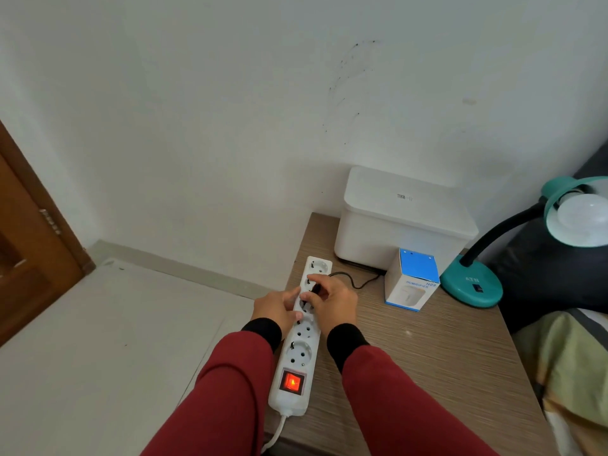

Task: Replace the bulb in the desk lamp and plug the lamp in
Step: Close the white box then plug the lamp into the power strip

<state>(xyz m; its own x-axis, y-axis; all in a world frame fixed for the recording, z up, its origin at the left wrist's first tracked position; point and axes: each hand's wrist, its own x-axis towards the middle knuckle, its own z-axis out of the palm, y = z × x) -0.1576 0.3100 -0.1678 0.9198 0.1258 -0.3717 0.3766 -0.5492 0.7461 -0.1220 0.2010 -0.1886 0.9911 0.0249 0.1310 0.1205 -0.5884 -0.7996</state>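
Both hands busy: right hand [334, 299] pinching black plug [315, 288] over white power strip [301, 343], left hand [278, 307] gripping its edge.

power strip [300, 337]: smooth white plastic
table [427, 357]: matt wood-grain
lamp base [471, 286]: glossy teal
sleeves [394, 406]: red cloth
bulb [580, 215]: frosted white

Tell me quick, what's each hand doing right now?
Left hand: closed on the power strip, steadying it.
Right hand: closed on the black plug at a socket.
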